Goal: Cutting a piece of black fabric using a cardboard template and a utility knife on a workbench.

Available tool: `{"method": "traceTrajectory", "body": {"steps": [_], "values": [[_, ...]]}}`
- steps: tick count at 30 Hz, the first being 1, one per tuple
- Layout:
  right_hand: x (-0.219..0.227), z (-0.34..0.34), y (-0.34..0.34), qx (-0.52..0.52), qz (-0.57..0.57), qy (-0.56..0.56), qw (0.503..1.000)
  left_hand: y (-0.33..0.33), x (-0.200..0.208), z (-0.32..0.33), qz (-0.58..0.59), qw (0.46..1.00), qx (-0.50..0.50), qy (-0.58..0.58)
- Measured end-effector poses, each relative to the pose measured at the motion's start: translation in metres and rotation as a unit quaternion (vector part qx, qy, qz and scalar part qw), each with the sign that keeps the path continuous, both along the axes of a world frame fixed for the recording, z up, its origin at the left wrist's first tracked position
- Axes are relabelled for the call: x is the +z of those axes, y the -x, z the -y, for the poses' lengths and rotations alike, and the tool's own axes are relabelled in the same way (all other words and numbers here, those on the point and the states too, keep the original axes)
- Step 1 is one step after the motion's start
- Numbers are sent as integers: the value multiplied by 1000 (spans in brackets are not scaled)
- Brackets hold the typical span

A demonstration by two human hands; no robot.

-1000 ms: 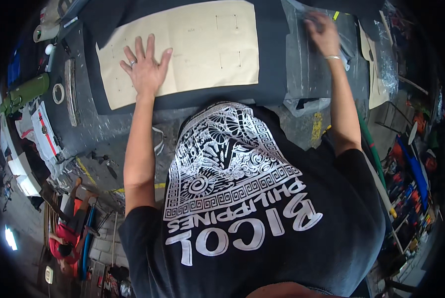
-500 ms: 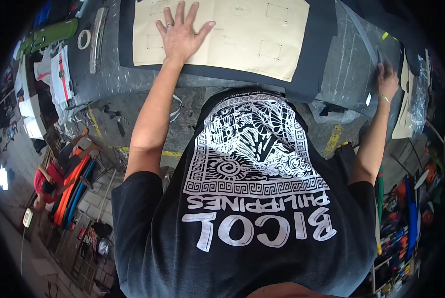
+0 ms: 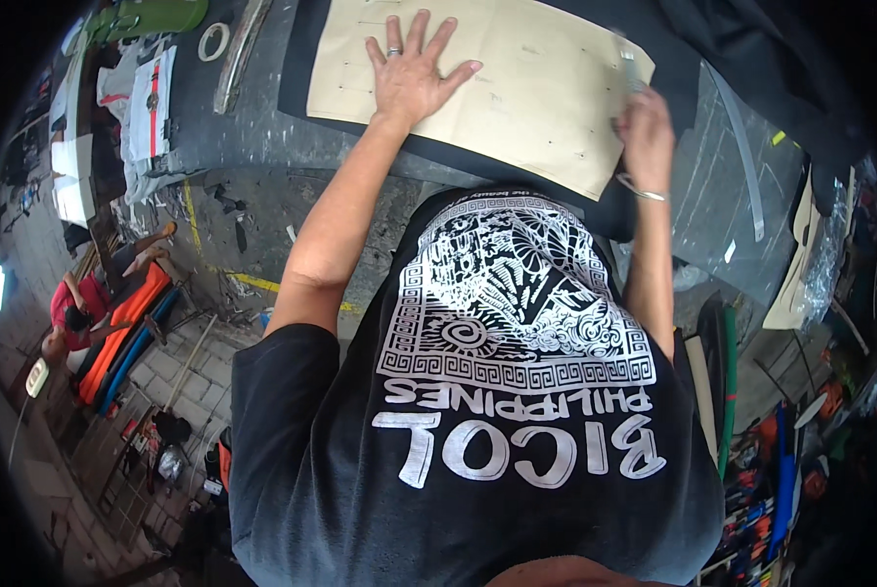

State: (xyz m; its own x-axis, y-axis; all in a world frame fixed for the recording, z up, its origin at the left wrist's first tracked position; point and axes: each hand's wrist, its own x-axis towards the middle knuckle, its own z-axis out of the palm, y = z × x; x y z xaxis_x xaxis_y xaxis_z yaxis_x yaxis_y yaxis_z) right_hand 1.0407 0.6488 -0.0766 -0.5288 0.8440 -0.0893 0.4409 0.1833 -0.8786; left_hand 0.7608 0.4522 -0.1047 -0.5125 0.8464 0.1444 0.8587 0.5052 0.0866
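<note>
A tan paper pattern point(image 3: 526, 108) with small pencil marks lies on dark fabric point(image 3: 296, 68) across the worktable. Flat on its left part rests my left hand point(image 3: 414, 86), fingers spread, a ring on one finger. At the pattern's right edge is my right hand point(image 3: 647, 135), its fingers curled round a slim tool point(image 3: 629, 67) with a pale upper end. Motion blurs that tool, and its kind cannot be made out.
Right of the pattern lies a long thin grey strip point(image 3: 742, 157). A tape roll point(image 3: 213, 42) and a worn bar point(image 3: 241, 57) lie on the table's left. Dark cloth point(image 3: 781, 59) is bunched at the far right. Another person point(image 3: 74, 303) is at the lower left.
My right hand has moved left from beside the grey strip to the pattern's right edge, now with a slim tool. My left hand stays flat on the pattern. The view has shifted.
</note>
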Motion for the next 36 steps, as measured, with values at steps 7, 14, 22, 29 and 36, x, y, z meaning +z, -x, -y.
{"method": "traceTrajectory", "body": {"steps": [7,14,22,29,36], "values": [[-10,30,84,186,51,-109,975,-6,10,-10,18,1000,-2,4],[3,38,93,190,133,-138,963,111,13,-47,31,997,3,66],[16,38,99,219,127,-100,962,289,31,-11,181,973,-39,139],[34,4,146,313,40,-164,935,276,65,-27,83,959,-80,259],[26,1,287,399,25,-259,879,257,74,-24,148,980,-75,106]]}}
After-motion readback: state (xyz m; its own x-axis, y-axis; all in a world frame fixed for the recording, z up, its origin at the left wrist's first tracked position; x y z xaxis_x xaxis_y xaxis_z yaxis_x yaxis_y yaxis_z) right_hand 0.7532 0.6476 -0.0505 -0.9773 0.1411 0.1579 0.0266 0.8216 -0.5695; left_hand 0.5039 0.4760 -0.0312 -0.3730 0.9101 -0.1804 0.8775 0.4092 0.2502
